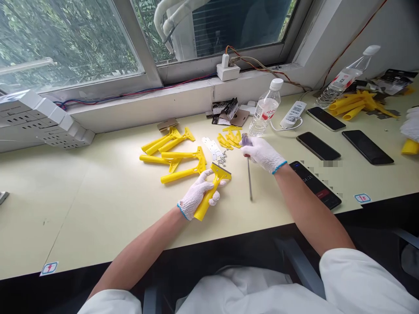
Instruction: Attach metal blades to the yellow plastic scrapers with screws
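Observation:
My left hand [197, 195], in a white knit glove with a blue cuff, is closed around a yellow scraper [209, 196] with a metal strip across its head. In my gloved right hand [263, 154] is a screwdriver [250, 179], its purple-tinted handle gripped and its long shaft pointing down toward me. Beyond my left hand lie several yellow scraper handles [178, 155]. Between the hands and the wall sit small screws [222, 158], flat white blade pieces [212, 147] and small yellow plastic parts [230, 138].
Behind the parts are black card packages [230, 111] and a water bottle [266, 109]. Phones [318, 146] lie to the right, one partly under my right forearm. A power strip [293, 114] stands near the wall. At far right, another person's gloved hand [410, 124] is by more yellow handles [360, 104].

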Available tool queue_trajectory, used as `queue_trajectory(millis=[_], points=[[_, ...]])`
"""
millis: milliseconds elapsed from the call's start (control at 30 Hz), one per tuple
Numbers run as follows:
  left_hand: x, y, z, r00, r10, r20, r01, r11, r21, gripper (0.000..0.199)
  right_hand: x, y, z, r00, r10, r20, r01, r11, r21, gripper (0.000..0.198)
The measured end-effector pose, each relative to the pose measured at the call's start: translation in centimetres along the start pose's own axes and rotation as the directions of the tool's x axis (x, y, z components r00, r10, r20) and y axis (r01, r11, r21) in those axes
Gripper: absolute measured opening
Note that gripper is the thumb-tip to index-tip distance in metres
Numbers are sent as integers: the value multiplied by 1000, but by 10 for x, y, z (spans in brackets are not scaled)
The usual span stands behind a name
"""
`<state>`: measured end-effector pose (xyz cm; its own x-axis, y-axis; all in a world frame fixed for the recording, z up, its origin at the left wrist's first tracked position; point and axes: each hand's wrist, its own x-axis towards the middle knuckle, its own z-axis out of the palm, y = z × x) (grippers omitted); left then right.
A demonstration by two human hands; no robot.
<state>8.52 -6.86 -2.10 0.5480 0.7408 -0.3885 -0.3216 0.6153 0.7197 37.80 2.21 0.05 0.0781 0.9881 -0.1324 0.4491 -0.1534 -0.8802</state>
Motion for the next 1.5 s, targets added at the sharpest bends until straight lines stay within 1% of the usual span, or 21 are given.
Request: queue_trajectory(millis=[33, 67, 100, 133, 200, 233, 300, 333, 400, 467, 533, 700, 833, 933, 1033, 1133, 1200, 1233, 1333, 1400, 1500], points=[[0, 0, 0, 1000, 0, 1, 0, 1000, 1, 71, -4, -5, 0, 1000, -21, 9, 18, 973, 229, 34], [0, 0, 0, 1000, -1, 1, 1, 1000, 1, 71, -8, -10, 1, 999, -37, -2, 35, 908, 418, 39], [1, 1, 1, 1000, -4, -3, 4, 1000, 0, 71, -12, -15, 2, 998, -50, -33, 60, 835, 546, 40], [1, 1, 1, 1000, -7, -8, 7, 1000, 0, 70, -15, -19, 3, 995, -62, -83, 100, 774, 626, 40], [1, 1, 0, 1000, -9, -26, 9, 1000, -3, 69, -20, -24, 4, 971, -68, -230, 210, 702, 680, 40], [1, 1, 0, 999, -9, -31, 9, 1000, -5, 67, -22, -25, 5, 948, -67, -312, 271, 685, 676, 39], [2, 2, 0, 999, -5, -36, 5, 1000, -9, 65, -23, -26, 4, 887, -76, -455, 384, 669, 637, 36], [2, 2, 0, 999, -5, -38, 4, 1000, -9, 63, -23, -25, 3, 859, -88, -504, 427, 669, 609, 35], [1, 2, 1, 999, -7, -38, 7, 1000, -4, 62, -22, -23, 2, 819, -131, -559, 485, 678, 552, 35], [1, 3, 1, 1000, -10, -26, 10, 1000, -3, 62, -21, -21, 2, 793, -182, -581, 523, 691, 499, 36], [0, 3, 2, 1000, -15, -15, 14, 1000, -11, 62, -20, -17, 3, 776, -230, -587, 557, 686, 468, 34], [-1, 5, 3, 999, -29, -35, 28, 999, -25, 63, -13, -7, 10, 720, -334, -609, 653, 622, 431, 37], [-1, 6, 4, 997, -38, -62, 36, 999, -35, 63, -9, -1, 11, 692, -386, -610, 695, 586, 417, 33], [0, 4, 4, 997, -33, -67, 31, 999, -35, 61, -10, -2, 11, 670, -423, -611, 720, 572, 393, 30], [1, 3, 2, 997, -29, -71, 26, 999, -37, 58, -17, -8, 13, 631, -466, -620, 757, 545, 360, 30], [2, 2, 1, 997, -29, -75, 26, 999, -41, 57, -29, -15, 16, 563, -530, -634, 811, 505, 297, 32], [2, 2, 0, 997, -28, -72, 25, 999, -43, 56, -39, -19, 18, 499, -607, -618, 855, 459, 239, 30], [1, 2, 0, 997, -27, -70, 24, 999, -46, 56, -44, -20, 18, 461, -656, -598, 881, 420, 219, 28], [1, 1, -1, 998, -17, -65, 12, 998, -68, 57, -57, -25, 17, 345, -813, -468, 938, 277, 209, 19], [1, 1, -1, 998, -17, -66, 11, 996, -86, 57, -66, -32, 14, 261, -893, -366, 959, 195, 207, 17], [1, 0, -2, 998, -20, -57, 15, 996, -92, 58, -82, -46, 11, 122, -979, -163, 981, 94, 170, 10]])
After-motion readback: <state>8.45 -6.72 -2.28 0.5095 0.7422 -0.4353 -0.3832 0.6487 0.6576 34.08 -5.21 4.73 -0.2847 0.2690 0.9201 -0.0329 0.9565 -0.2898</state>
